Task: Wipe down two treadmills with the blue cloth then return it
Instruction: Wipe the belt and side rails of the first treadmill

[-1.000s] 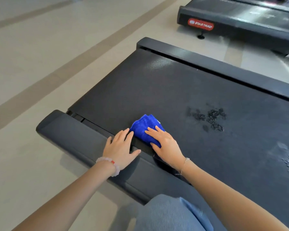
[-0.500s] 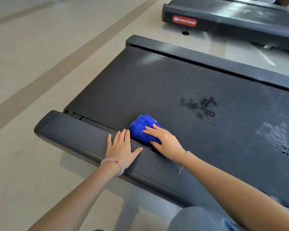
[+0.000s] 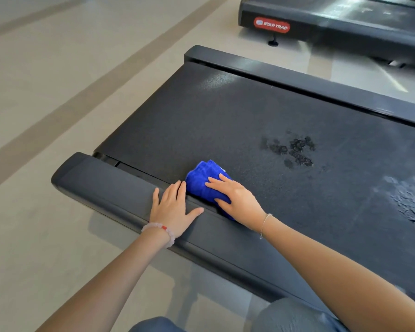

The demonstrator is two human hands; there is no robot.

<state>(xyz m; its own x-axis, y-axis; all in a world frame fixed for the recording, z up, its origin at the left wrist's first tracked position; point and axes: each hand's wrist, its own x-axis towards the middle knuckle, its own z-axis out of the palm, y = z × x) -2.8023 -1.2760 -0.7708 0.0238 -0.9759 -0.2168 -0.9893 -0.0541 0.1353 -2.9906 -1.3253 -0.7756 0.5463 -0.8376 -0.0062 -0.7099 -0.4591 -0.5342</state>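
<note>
Blue cloth (image 3: 205,182) lies on treadmill (image 3: 201,121) belt; right hand (image 3: 237,200) presses it flat-fingered; left hand (image 3: 171,208) rests open-fingered on side rail (image 3: 101,185).

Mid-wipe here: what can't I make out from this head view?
All in the head view:
- Blue cloth: near part hidden under the right hand.
- Near treadmill: the rest cut off by the right edge.
- Dark marks on it: wet or dirt, cannot tell.
- Second treadmill: only one end shows; the top edge cuts off the rest.
</note>
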